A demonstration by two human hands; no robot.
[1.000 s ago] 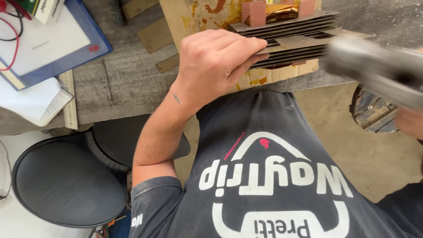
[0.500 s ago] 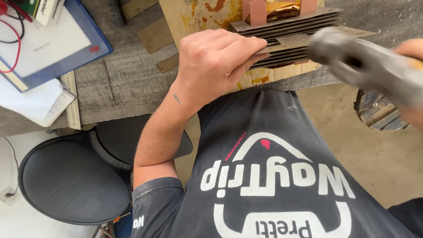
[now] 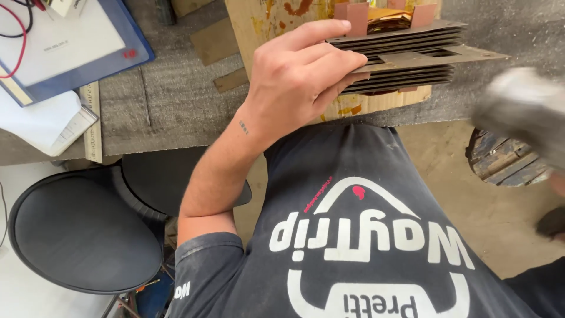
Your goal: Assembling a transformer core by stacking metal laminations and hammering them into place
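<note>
A stack of thin grey metal plates (image 3: pixel 406 56) is gripped at its near end by the left hand (image 3: pixel 297 76), the fingers being laid over the top and side of the stack. The stack is rested on a paint-stained wooden board (image 3: pixel 265 23) that lies on the grey desk (image 3: pixel 159 100). One plate (image 3: pixel 447 57) is seen protruding further to the right than the others. Two pinkish tabs (image 3: pixel 356 15) and a piece of crumpled gold foil (image 3: pixel 388 19) are seen rising from the top of the stack. The exact number of plates cannot be counted, since the left end is covered by the fingers.

At the right edge a blurred grey object (image 3: pixel 524 112) is seen; what it is cannot be told. Only a sliver of the right hand (image 3: pixel 558 184) is shown beneath that blur, and whether it is clenched or released cannot be told.

On the left of the desk one blue clipboard (image 3: pixel 132 50) with white paper is laid, with a red wire (image 3: pixel 20 41) running across it and more white sheets (image 3: pixel 41 121) beneath. Two flat brown strips (image 3: pixel 215 41) are laid on the desk beside the board. Below the desk edge one round black stool (image 3: pixel 82 235) is placed, close to the left elbow. A dark printed shirt (image 3: pixel 365 235) fills the lower middle of the view. To the lower right a round opening with wooden slats (image 3: pixel 500 162) is seen on the sandy floor (image 3: pixel 471 218).
</note>
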